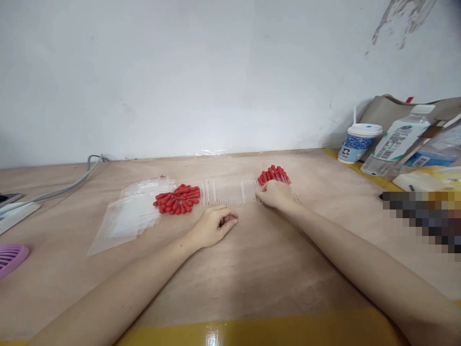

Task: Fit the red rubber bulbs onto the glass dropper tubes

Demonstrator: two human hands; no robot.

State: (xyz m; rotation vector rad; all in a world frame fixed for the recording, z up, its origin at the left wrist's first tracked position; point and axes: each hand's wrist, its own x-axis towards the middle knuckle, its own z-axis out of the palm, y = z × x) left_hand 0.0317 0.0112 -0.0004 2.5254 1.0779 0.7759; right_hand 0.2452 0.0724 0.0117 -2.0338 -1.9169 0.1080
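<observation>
A row of thin clear dropper tubes (230, 192) lies side by side across the middle of the table. At its left end is a loose pile of red rubber bulbs (178, 199). Beyond the right end, a fan of droppers with red bulbs (274, 174) on their tubes lies partly behind my right hand. My right hand (276, 193) is closed in a pinch at the right end of the row, its fingertips on a tube. In front of the row my left hand (216, 226) rests on the table, loosely curled, with a gap between thumb and fingers and nothing seen in it.
Clear plastic bags (133, 211) lie fanned out left of the bulbs. A grey cable (72, 185) and a purple slotted object (12, 259) are at far left. At right stand a paper cup (356, 144) and a leaning bottle (398, 139), before a grey bag (382, 113).
</observation>
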